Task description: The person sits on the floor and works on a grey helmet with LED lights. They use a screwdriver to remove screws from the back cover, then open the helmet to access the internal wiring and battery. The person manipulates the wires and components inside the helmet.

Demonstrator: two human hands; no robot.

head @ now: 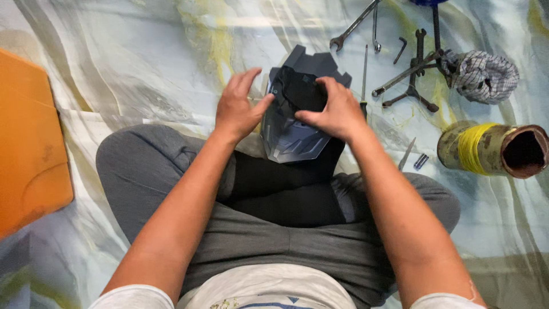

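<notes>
A dark angular plastic panel (294,134) rests over my crossed legs, with a black cloth (300,91) lying on its upper part. My right hand (334,111) presses down on the cloth and panel, thumb and fingers curled over them. My left hand (240,106) is at the panel's left edge, fingers spread, the thumb touching the edge. I sit cross-legged in grey trousers on a pale patterned sheet (143,51).
Tools lie at the upper right: a spanner (351,26), a screwdriver (363,77), a hex key (401,48) and a cross wrench (416,71). A checked rag (483,74), a roll wound with yellow cord (492,150) and an orange board (28,143) flank me.
</notes>
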